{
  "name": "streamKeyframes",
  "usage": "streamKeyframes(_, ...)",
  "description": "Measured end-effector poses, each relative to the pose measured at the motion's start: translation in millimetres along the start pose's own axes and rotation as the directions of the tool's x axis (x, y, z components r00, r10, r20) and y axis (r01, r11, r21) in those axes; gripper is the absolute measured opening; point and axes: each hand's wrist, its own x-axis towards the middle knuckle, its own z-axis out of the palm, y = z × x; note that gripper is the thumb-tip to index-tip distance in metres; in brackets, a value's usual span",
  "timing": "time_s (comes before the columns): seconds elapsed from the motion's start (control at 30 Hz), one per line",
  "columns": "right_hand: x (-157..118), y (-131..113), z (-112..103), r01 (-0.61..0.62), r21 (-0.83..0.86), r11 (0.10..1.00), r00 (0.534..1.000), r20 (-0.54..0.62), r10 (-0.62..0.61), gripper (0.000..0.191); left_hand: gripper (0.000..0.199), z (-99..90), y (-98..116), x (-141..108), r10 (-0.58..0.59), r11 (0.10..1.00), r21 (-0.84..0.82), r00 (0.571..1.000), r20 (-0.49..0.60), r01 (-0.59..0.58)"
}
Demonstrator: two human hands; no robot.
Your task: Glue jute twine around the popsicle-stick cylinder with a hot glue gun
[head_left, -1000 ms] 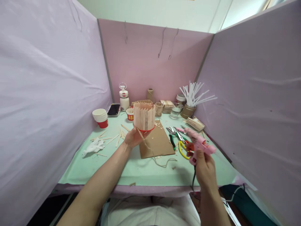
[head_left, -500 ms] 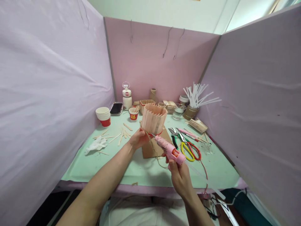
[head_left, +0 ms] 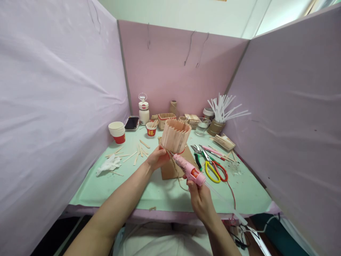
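My left hand [head_left: 158,157] holds a cup-shaped piece [head_left: 176,136] covered in upright wooden sticks, tilted slightly, with a red rim at its bottom. A strand of twine [head_left: 176,169] hangs from its lower edge and curls down toward the table. My right hand [head_left: 200,195] is closed round a pink glue gun [head_left: 189,170], whose tip is at the lower edge of the stick-covered piece. A clear glue stick trails from the gun's rear. Beneath the piece lies a brown cardboard sheet [head_left: 168,170].
Right of the cardboard lie pliers [head_left: 197,160] and scissors [head_left: 212,172]. Loose sticks [head_left: 138,153], a crumpled tissue [head_left: 109,164] and stacked paper cups [head_left: 117,132] are at the left. Behind stand a bottle [head_left: 144,113], a glass [head_left: 202,127] and a jar of glue sticks [head_left: 217,126].
The glue gun and my right hand have shifted left and slightly down. The stick-covered piece has moved a little to the right, tilting slightly more.
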Motion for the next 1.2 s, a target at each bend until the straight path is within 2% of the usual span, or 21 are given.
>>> streamKeyframes(0.27,0.9,1.4,1.7,0.037,0.003,0.999,0.999,-0.012,-0.037,0.045,0.067,-1.0,-0.1,0.0,0.01,1.0,0.0,1.0,0.001,-0.01)
streamKeyframes(0.83,-1.2,7.9,2.8,0.011,-0.013,1.0,1.0,-0.018,-0.011,0.047,0.065,-0.6,0.2,0.6,-0.008,1.0,-0.018,1.0,0.005,0.008)
streamKeyframes(1.1,-0.1,3.8,-3.8,0.021,-0.035,0.999,1.0,-0.014,-0.021,0.045,0.045,-1.5,0.5,0.1,0.006,0.999,-0.039,1.0,-0.024,-0.007)
streamKeyframes(1.2,0.0,3.1,-5.0,0.027,-0.037,0.999,0.999,-0.023,-0.028,0.044,0.044,-2.0,0.1,0.4,0.013,0.999,-0.04,0.999,-0.05,-0.015)
